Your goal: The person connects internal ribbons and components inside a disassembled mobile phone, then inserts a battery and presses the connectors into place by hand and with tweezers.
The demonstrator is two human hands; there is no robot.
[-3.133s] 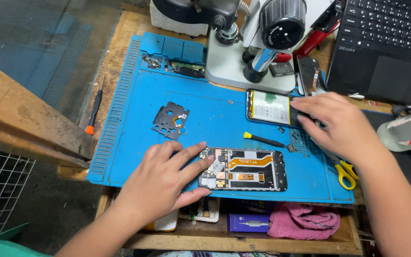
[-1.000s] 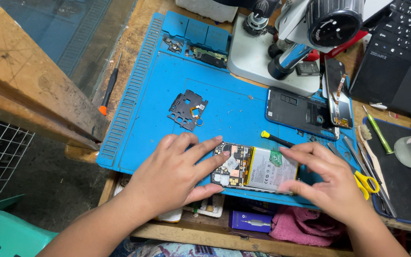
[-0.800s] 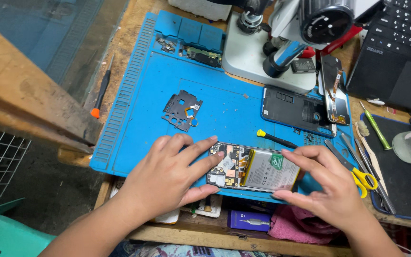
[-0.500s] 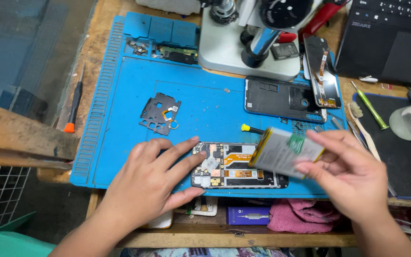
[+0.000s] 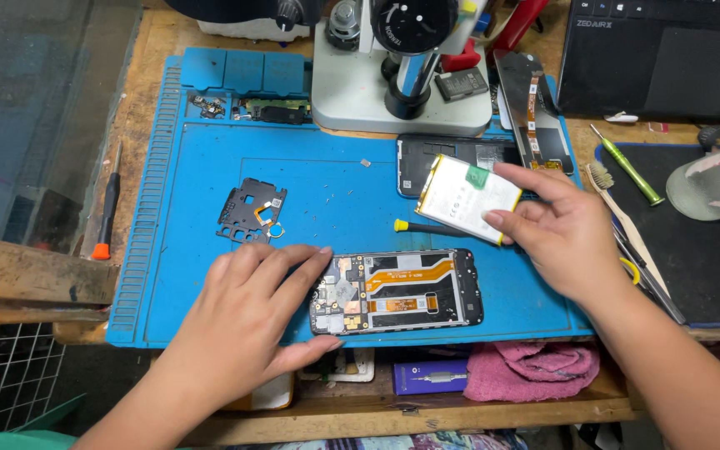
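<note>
Hands over blue mat (image 5: 210, 183) on wooden bench (image 5: 139, 92). Left hand (image 5: 247, 312) flat, fingers spread, fingertips and thumb steadying left end of opened phone frame (image 5: 397, 290). Frame lies flat near mat's front edge; exposed board, orange flex strip, dark rim. Right hand (image 5: 564, 229) pinches white battery (image 5: 468, 198) by right edge, tilted, raised above mat. Yellow-tipped screwdriver (image 5: 427, 227) below battery. Dark metal shield plate (image 5: 252, 210) left of centre; bare mat between plate and frame. Microscope base (image 5: 377, 92) at rear.
</note>
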